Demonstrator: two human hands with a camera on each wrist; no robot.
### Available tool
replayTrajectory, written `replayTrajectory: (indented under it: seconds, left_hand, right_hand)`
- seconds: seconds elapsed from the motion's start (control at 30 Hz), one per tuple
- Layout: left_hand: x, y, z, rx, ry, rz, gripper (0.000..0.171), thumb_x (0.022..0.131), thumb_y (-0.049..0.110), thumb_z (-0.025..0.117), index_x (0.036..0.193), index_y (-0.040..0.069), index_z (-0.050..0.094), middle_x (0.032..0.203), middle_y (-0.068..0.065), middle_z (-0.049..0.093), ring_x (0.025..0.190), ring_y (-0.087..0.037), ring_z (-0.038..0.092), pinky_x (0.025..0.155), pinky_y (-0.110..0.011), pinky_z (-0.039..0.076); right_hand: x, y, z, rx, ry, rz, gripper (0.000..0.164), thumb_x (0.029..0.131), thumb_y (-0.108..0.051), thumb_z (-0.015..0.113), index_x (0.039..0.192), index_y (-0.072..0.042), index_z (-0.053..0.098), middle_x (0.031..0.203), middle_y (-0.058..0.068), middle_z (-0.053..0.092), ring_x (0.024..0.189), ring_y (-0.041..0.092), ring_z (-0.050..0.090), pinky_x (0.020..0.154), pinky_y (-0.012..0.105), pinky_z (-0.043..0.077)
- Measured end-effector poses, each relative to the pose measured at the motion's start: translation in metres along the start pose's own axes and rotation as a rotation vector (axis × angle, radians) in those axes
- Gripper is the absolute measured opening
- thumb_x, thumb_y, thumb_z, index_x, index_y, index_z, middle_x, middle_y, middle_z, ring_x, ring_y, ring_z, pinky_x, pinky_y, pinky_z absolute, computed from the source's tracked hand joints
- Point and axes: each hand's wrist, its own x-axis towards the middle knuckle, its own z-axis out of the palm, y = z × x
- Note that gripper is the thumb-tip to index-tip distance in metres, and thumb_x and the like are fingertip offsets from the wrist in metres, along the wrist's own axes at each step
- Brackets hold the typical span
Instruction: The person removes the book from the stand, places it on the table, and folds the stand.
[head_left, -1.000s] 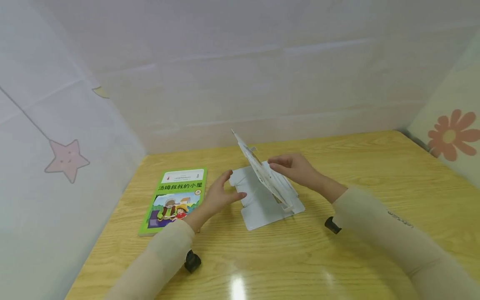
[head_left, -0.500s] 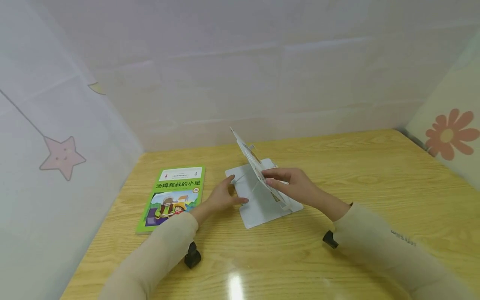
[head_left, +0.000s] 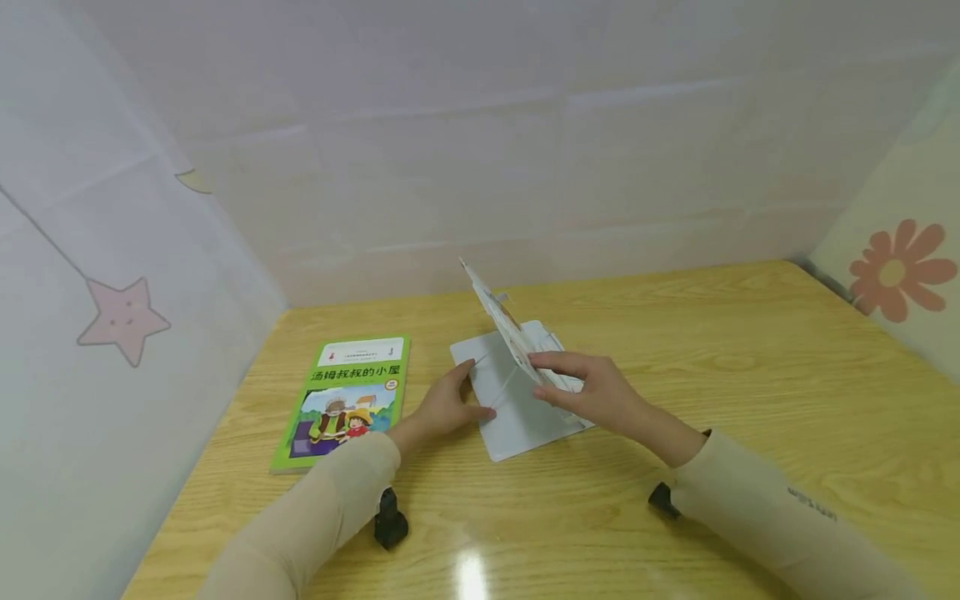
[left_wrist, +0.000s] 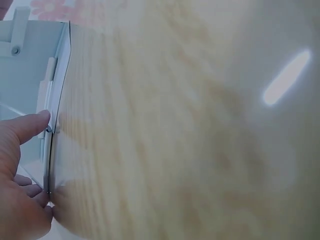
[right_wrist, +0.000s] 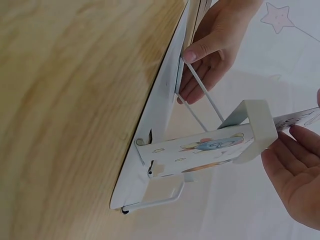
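A white metal book stand (head_left: pixel 512 414) stands mid-table, its flat base on the wood and its printed panel (right_wrist: pixel 210 147) tilted up. Thin wire struts (right_wrist: pixel 205 92) run from the base to the panel. At the base's left edge, my left hand (head_left: pixel 442 404) grips where the struts end, thumb on one side and fingers bent round the rim (left_wrist: pixel 49 165). My right hand (head_left: pixel 600 390) reaches in from the right, its nearly straight fingertips touching the panel. In the right wrist view those fingers (right_wrist: pixel 295 160) lie beside a white bracket (right_wrist: pixel 262 127) on the panel.
A green picture book (head_left: pixel 341 404) lies flat on the wooden table (head_left: pixel 697 333), left of the left hand. A pale cloth wall (head_left: pixel 450 150) rises behind the table. Black wrist devices (head_left: pixel 390 518) hang under both sleeves.
The right hand has come down and leftward from beside the stand until its fingertips meet the panel. The left hand has closed in on the base edge. The book stays put.
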Motion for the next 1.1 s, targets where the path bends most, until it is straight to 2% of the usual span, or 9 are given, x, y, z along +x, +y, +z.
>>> replayTrajectory:
  seconds: [0.17, 0.47, 0.7, 1.1]
  left_hand:
    - [0.002, -0.005, 0.003, 0.019, 0.006, -0.019, 0.085, 0.066, 0.027, 0.075, 0.13, -0.004, 0.029, 0.131, -0.018, 0.035, 0.12, -0.027, 0.03, 0.098, -0.035, 0.025]
    - [0.003, -0.007, 0.003, 0.024, 0.017, 0.008, 0.081, 0.066, 0.026, 0.075, 0.129, -0.004, 0.032, 0.129, -0.017, 0.037, 0.12, -0.025, 0.031, 0.097, -0.033, 0.025]
    - [0.004, -0.004, 0.0, 0.015, 0.001, 0.01, 0.08, 0.065, 0.024, 0.076, 0.128, -0.004, 0.034, 0.129, -0.017, 0.038, 0.119, -0.027, 0.031, 0.097, -0.035, 0.026]
    - [0.003, -0.001, -0.001, 0.017, -0.009, 0.006, 0.079, 0.065, 0.023, 0.075, 0.128, -0.004, 0.034, 0.129, -0.017, 0.038, 0.119, -0.027, 0.032, 0.097, -0.035, 0.026]
  right_hand:
    - [-0.003, 0.002, 0.003, -0.053, 0.041, -0.067, 0.035, 0.074, -0.01, 0.067, 0.107, 0.0, 0.06, 0.109, 0.014, 0.056, 0.097, 0.027, 0.054, 0.075, 0.038, 0.047]
    - [-0.002, 0.0, 0.007, -0.04, 0.094, -0.127, 0.029, 0.073, -0.001, 0.066, 0.1, 0.007, 0.061, 0.098, 0.017, 0.06, 0.085, 0.027, 0.059, 0.066, 0.028, 0.05]
    - [-0.003, 0.0, 0.011, 0.019, 0.115, -0.112, 0.027, 0.072, 0.005, 0.065, 0.099, 0.01, 0.06, 0.098, 0.019, 0.06, 0.078, 0.026, 0.061, 0.061, 0.023, 0.049]
    - [-0.007, -0.001, 0.01, 0.02, 0.142, -0.072, 0.027, 0.075, 0.002, 0.063, 0.101, 0.01, 0.059, 0.093, 0.02, 0.061, 0.071, 0.016, 0.062, 0.057, 0.022, 0.05]
